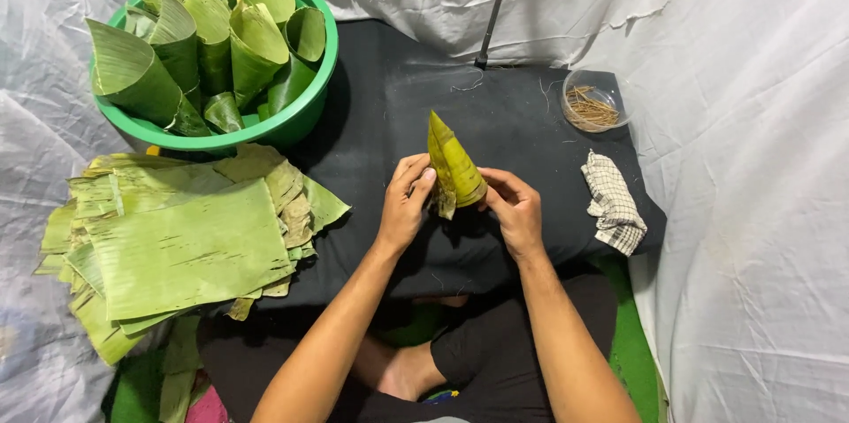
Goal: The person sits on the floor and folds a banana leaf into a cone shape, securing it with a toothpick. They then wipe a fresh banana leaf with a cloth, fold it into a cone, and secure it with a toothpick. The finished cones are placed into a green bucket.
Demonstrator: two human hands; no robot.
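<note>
Left hand (403,204) and right hand (516,209) pinch a nearly rolled leaf cone (455,168) between fingertips. Finished cones fill the green basin (301,122); a stack of flat leaves (177,242) remains unrolled.

Black cloth (522,122), green basin (292,127), leaf stack (177,246), clear bowl (610,91), checked rag (612,202)

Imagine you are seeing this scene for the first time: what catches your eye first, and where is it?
At the centre, the left hand and right hand hold a rolled leaf cone, tip pointing away, above a black cloth. At upper left, a green basin is packed with finished cones. Below it lies a stack of flat leaves.
</note>
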